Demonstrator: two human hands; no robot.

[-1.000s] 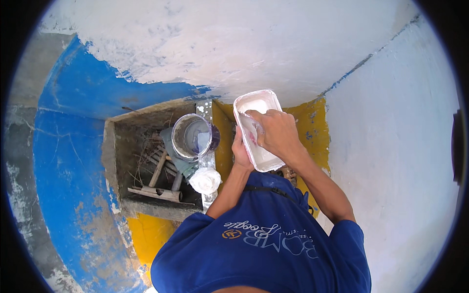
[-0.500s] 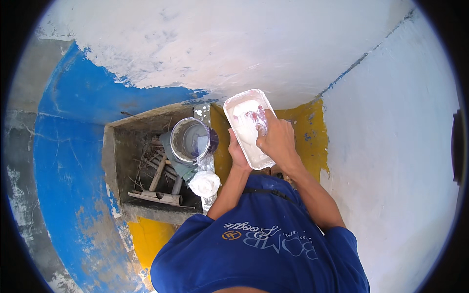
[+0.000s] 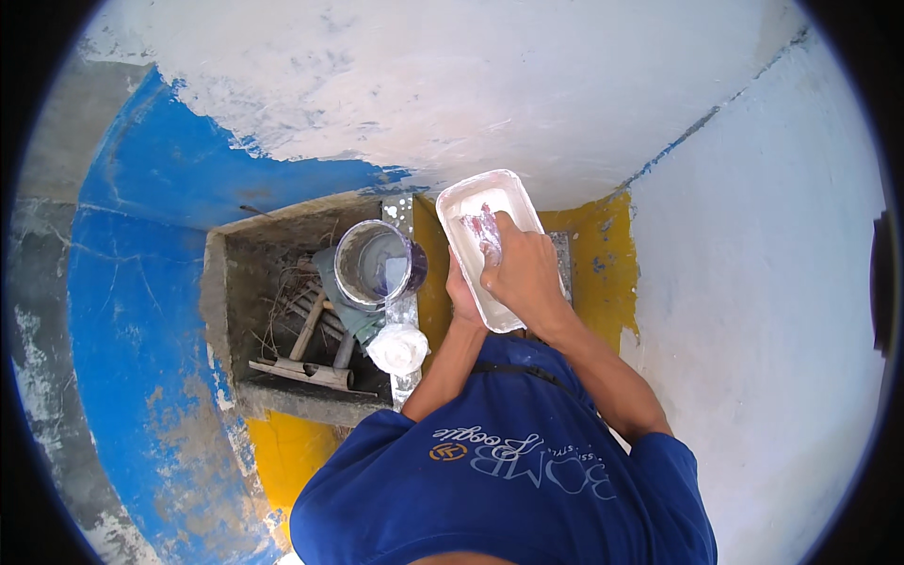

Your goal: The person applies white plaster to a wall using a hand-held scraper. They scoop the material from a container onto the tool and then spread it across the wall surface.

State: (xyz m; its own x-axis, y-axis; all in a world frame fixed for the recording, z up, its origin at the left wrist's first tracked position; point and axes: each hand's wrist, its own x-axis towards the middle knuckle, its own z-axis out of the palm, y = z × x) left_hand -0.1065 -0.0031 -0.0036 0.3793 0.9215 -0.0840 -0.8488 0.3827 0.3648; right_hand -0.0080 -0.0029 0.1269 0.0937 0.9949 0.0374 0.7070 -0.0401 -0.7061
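A shallow white rectangular tray (image 3: pixel 456 231) with rounded corners is held up before me, tilted slightly. White paste or paint coats its inside. My left hand (image 3: pixel 463 294) grips its left side, with part of the fingers hidden behind it. Over the tray, my right hand (image 3: pixel 529 275) is closed around a reddish, white-smeared hand tool (image 3: pixel 484 234). The tool's tip lies in the tray; smears and fingers hide its exact kind.
Left of the tray, a dark bucket (image 3: pixel 414 268) with grey-white contents stands beside a white crumpled bundle (image 3: pixel 397 349) on a narrow ledge. A concrete box (image 3: pixel 215 282) holds bamboo pieces (image 3: pixel 311 330). Ahead rises a patchy white wall (image 3: pixel 452 85); another white wall (image 3: pixel 753 282) stands close right.
My right hand and the tool have shifted a little within the tray, and the white heap there looks smaller or more covered. The left hand keeps its hold.
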